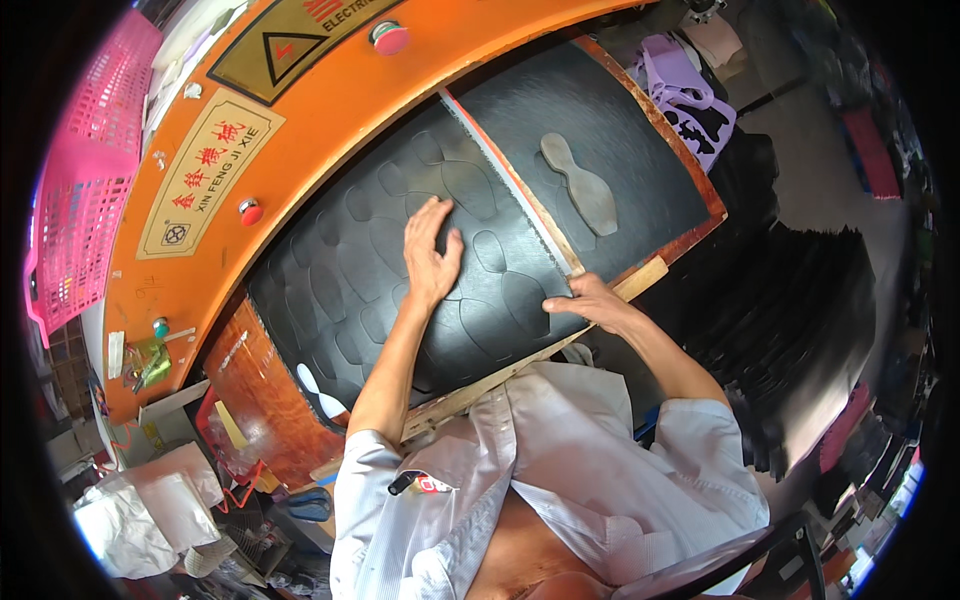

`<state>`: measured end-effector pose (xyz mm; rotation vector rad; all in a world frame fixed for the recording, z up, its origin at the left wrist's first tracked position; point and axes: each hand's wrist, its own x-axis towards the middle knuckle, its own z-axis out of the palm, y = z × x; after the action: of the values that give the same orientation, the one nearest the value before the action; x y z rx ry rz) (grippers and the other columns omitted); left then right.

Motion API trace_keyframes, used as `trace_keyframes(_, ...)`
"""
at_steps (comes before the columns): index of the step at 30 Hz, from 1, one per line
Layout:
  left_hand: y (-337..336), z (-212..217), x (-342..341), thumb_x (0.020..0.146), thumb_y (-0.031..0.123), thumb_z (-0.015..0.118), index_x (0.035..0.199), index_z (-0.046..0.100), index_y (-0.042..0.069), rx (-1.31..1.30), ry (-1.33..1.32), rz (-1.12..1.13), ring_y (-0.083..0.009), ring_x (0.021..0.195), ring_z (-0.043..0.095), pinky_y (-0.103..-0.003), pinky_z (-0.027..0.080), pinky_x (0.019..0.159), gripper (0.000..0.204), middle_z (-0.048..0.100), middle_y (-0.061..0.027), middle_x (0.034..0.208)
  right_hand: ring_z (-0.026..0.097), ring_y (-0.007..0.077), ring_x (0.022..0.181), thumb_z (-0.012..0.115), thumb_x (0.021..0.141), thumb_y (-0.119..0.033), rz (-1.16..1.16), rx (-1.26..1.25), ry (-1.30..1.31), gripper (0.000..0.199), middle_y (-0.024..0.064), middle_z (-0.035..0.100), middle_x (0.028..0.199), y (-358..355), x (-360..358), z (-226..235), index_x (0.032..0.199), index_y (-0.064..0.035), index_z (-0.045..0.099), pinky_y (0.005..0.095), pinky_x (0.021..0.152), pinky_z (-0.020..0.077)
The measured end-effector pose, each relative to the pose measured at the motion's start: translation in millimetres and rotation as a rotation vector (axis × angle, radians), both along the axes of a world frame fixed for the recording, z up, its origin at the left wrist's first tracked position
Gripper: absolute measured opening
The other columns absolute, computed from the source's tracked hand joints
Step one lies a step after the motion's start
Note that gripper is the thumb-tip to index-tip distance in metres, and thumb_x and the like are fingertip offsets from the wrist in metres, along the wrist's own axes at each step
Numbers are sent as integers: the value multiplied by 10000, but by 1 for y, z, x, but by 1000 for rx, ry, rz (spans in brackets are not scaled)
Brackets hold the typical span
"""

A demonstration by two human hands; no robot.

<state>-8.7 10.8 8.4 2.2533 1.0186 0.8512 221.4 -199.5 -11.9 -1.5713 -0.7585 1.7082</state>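
A glossy black sheet [400,290], marked with several cut sole-shaped outlines, covers the left and middle of the work surface. On its middle rests my left hand [432,255], palm down, fingers stretched out and holding nothing. My right hand [592,301] is closed at the sheet's near right corner, thumb over the top; its fingertips are partly hidden. From that hand a narrow pale and red strip [515,185] runs away along the sheet's jagged right edge. Right of the strip, a grey sole-shaped piece [582,185] lies on another black surface [640,130].
An orange machine [330,130] with red buttons [250,212] spans the far side. The work surface has a reddish wooden border [715,205]. At the right lies a large stack of black sheets [770,320]; purple cut-out scrap [690,95] sits behind it. A pink basket [100,180] stands far left.
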Motion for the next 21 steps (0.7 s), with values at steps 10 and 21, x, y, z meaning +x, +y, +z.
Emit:
trace_keyframes(10, -54, 13, -4, 770, 162, 756, 1502, 539, 69, 36, 317, -768, -318, 1519, 416, -496, 362, 1243, 770, 488, -113, 1602, 500, 244, 1372, 833, 917, -346, -75, -72, 268, 866, 204, 528, 1467, 2, -9, -3, 1501, 136, 414, 349, 1148, 403)
trace_keyframes(21, -31, 47, -9, 1133, 499, 431, 1412, 530, -19, -747, -652, 98, -246, 1177, 679, -408, 522, 1057, 596, 733, -180, 1235, 657, 155, 641, 759, 961, -168, -296, 513, -834, 195, 113, 661, 868, -35, -30, 36, 940, 12, 689, 324, 603, 533)
